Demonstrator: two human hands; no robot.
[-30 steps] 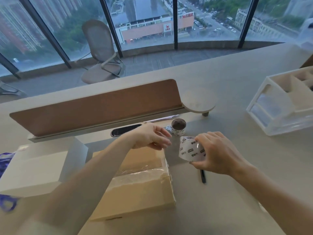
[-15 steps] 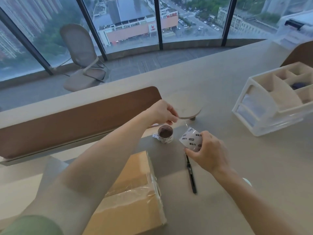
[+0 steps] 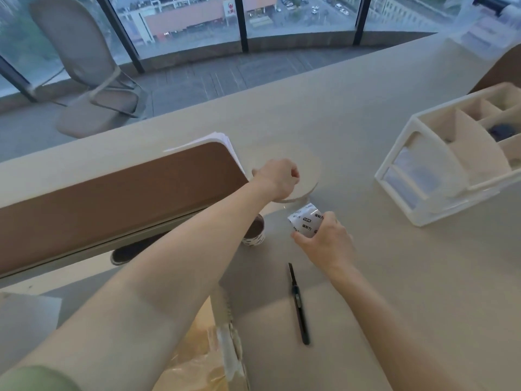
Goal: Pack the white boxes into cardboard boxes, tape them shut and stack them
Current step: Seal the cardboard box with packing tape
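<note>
My right hand (image 3: 324, 244) grips a white printed tape roll (image 3: 306, 220) just above the desk. My left hand (image 3: 277, 179) is raised beyond it, over a round disc, fingers curled and pinching the end of the clear tape; a faint clear strip (image 3: 284, 201) runs from it back to the roll. A cardboard box (image 3: 197, 359) with clear tape across its top lies at the bottom edge, partly under my left forearm. A corner of a white box (image 3: 25, 320) shows at the left.
A second tape roll (image 3: 253, 238) stands by the brown divider panel (image 3: 112, 198). A black cutter (image 3: 298, 303) lies on the desk in front of my right hand. A white desk organiser (image 3: 451, 170) stands at the right. A round disc stand (image 3: 304, 167) sits behind my left hand.
My left hand has moved away from the roll, up and back over the round disc, drawing tape out. The view has shifted right, so the cardboard box sits lower left.
</note>
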